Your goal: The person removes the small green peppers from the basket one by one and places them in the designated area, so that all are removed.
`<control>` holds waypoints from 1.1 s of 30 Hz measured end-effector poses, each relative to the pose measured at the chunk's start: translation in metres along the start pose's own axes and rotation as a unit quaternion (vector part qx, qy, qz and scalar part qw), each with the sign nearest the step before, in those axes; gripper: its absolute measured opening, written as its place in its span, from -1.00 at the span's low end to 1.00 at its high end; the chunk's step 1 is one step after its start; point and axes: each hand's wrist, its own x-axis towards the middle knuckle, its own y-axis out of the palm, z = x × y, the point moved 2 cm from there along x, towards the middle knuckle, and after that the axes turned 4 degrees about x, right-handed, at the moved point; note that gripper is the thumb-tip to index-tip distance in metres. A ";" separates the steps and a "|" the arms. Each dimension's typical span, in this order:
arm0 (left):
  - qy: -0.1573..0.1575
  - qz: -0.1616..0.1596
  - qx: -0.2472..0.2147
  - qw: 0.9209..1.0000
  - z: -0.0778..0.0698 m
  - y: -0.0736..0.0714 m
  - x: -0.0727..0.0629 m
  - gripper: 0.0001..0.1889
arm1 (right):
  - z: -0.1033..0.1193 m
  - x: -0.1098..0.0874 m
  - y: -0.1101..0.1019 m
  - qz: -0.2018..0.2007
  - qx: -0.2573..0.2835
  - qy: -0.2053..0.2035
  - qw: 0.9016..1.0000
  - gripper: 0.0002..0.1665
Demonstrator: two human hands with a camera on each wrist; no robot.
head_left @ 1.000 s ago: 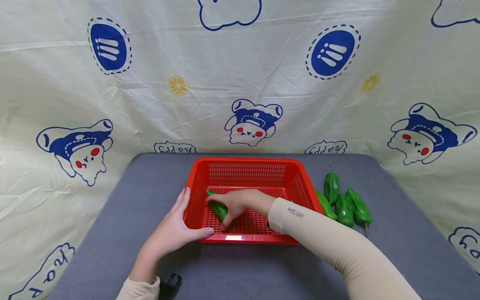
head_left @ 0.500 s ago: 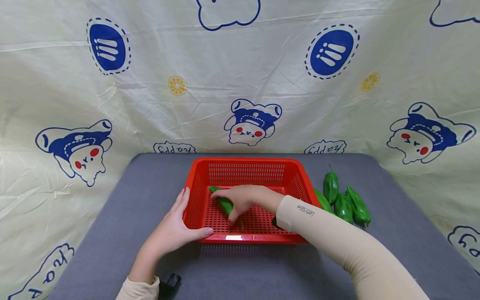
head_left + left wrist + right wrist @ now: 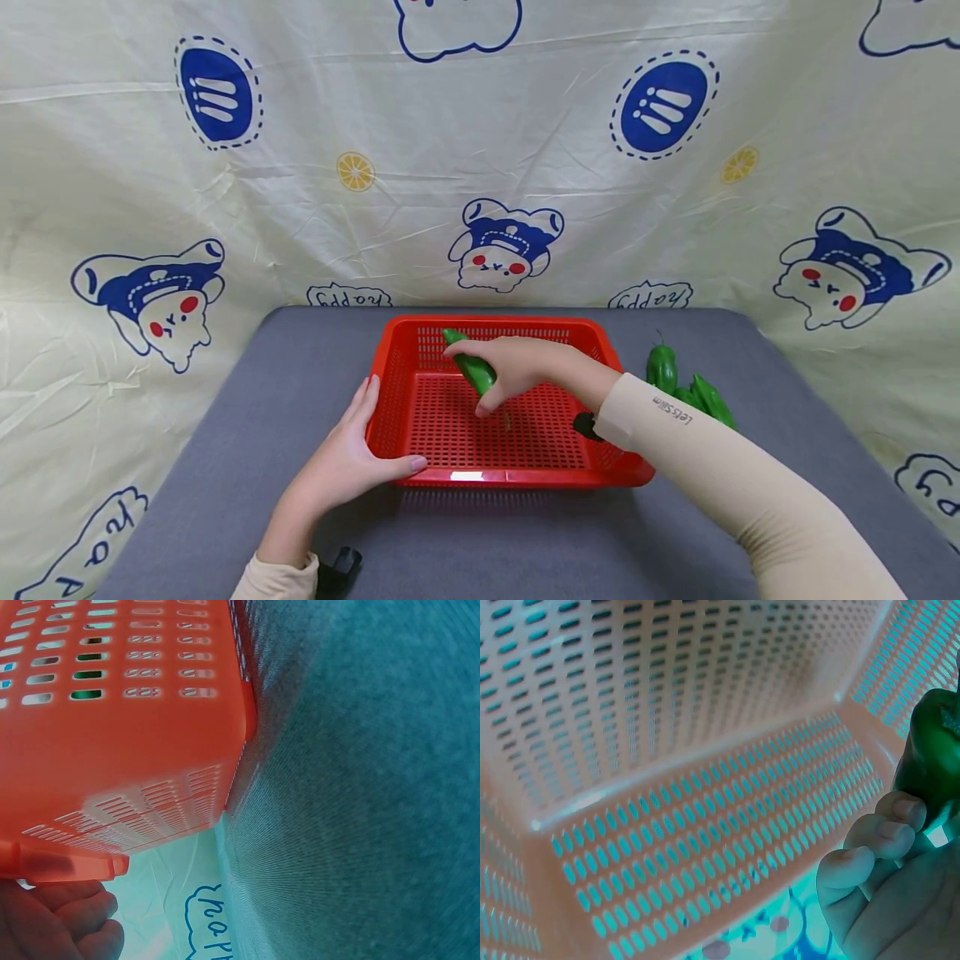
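Observation:
My right hand point(image 3: 517, 364) grips a green pepper point(image 3: 477, 372) between thumb and fingers in the head view, over the red plastic basket point(image 3: 467, 477). The pepper lies slanted, its narrow tip toward the far left. In the right wrist view the pepper point(image 3: 930, 754) shows its stem end at the right edge, beside my curled fingers. My left hand point(image 3: 347, 454) rests at the basket's front left corner, fingers straight along the left side and thumb on the front rim. In the left wrist view, its fingers point(image 3: 86, 919) touch the rim from outside.
Several green peppers point(image 3: 708, 398) lie right of the basket on the grey table point(image 3: 300, 367), partly hidden by my right sleeve. A patterned cloth point(image 3: 420, 242) hangs behind the table. A black object point(image 3: 341, 571) is at my left wrist.
My right hand has lifted the pepper from the basket's floor and moved it up, away from me and to the right. My left hand has stayed in place.

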 end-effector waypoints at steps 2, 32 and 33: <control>0.000 -0.001 0.001 1.000 0.000 0.000 0.000 0.32 | -0.002 -0.007 -0.007 -0.010 0.008 0.002 1.000 0.04; 0.001 -0.001 0.005 1.000 0.001 -0.001 -0.001 0.35 | -0.106 -0.083 -0.061 -0.109 0.095 0.085 0.986 0.13; 0.002 -0.001 0.006 1.000 0.001 -0.001 -0.001 0.35 | -0.110 -0.086 -0.062 -0.113 0.094 0.091 0.985 0.13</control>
